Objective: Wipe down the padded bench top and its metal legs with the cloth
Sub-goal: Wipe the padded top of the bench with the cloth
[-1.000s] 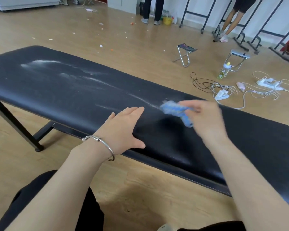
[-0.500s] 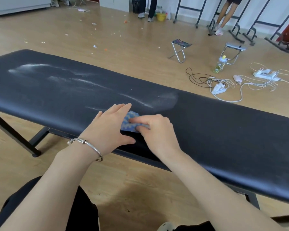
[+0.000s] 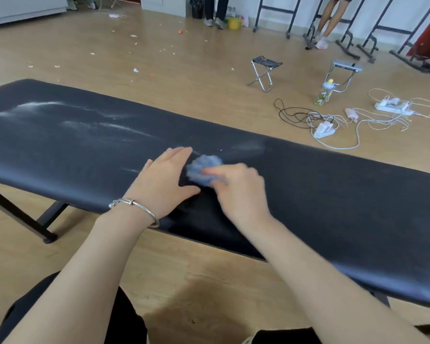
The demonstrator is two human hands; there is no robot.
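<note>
head view: long black padded bench top (image 3: 333, 199) on dark metal legs (image 3: 18, 214). right hand (image 3: 236, 189), motion-blurred, pinches small crumpled blue cloth (image 3: 204, 167) against mid-bench padding; left hand (image 3: 164, 180) lies flat just beside it, fingers straight. white powdery streaks (image 3: 35, 109) cover far-left padding. likely faults, as judged: so small a wad may smear powder rather than lift it; bracing left palm may pick up and re-deposit residue; brushed-off powder may settle on legs not yet wiped.

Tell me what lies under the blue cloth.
The cloth lies on the black bench top, held by the right hand. The patch beneath it is covered and cannot be seen.
</note>
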